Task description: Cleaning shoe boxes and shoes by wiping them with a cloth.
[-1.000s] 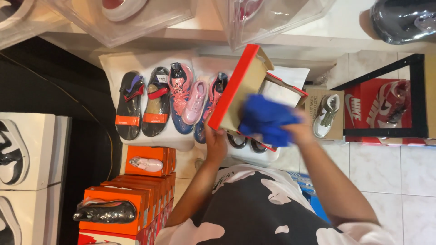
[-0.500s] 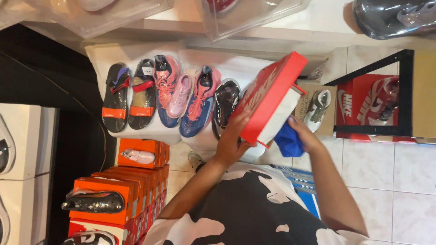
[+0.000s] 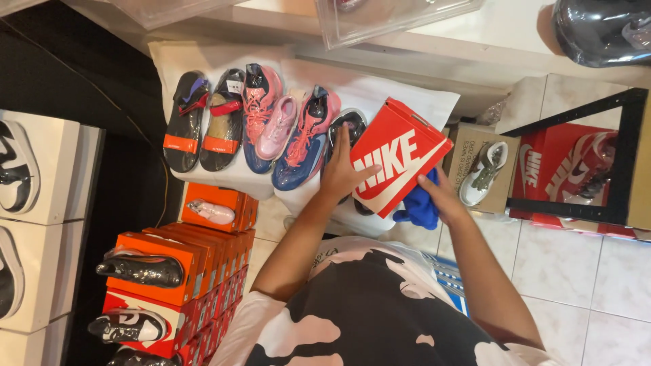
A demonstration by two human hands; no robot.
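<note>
A red shoe box [image 3: 400, 159] with a white logo is tilted up in front of me, its lid face toward the camera. My left hand [image 3: 342, 173] presses its spread fingers against the box's left side and holds it. My right hand [image 3: 444, 196] is at the box's lower right corner, gripping a bunched blue cloth [image 3: 419, 207] against it. Behind the box, a row of several shoes [image 3: 261, 125] lies on a white sheet [image 3: 400, 91], and a dark shoe [image 3: 349, 122] peeks out by my left fingers.
Orange shoe boxes [image 3: 190, 261] topped with shoes are stacked at the lower left, white boxes [image 3: 41, 176] at the far left. A brown box with a grey-green shoe [image 3: 483, 169] and a black metal frame [image 3: 576, 163] over a red box stand at right. Tiled floor [image 3: 583, 271] lies below.
The box was open with the blue cloth at its top; now it is closed and turned lid face toward me. The cloth has moved down to its lower right corner.
</note>
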